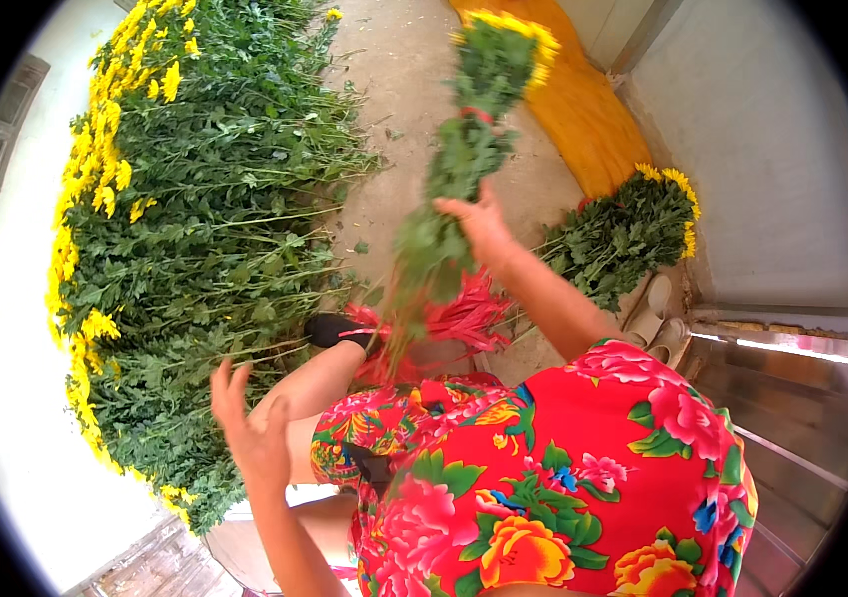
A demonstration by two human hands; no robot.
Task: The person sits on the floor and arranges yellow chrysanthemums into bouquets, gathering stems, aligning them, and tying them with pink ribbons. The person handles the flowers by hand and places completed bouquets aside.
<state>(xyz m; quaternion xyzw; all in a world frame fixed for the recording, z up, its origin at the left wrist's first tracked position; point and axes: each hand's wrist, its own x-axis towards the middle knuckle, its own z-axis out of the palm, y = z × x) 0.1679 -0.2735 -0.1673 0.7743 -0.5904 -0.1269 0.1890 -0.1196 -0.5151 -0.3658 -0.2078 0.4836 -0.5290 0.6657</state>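
A bunch of yellow chrysanthemums is gripped round its stems by my right hand, heads pointing away from me and a red tie round its upper part. Its lower stems blur with motion above a heap of red plastic strips by my knees. My left hand hangs free with fingers spread, close to the near part of a long pile of loose yellow chrysanthemums. Their blooms line the left side and their cut stems point right.
Another tied chrysanthemum bunch lies at the right by an orange-brown sheet along the wall. Light-coloured shoes stand near it. Scattered leaf bits lie on the concrete floor. My dark shoe is beside the pile's stem ends.
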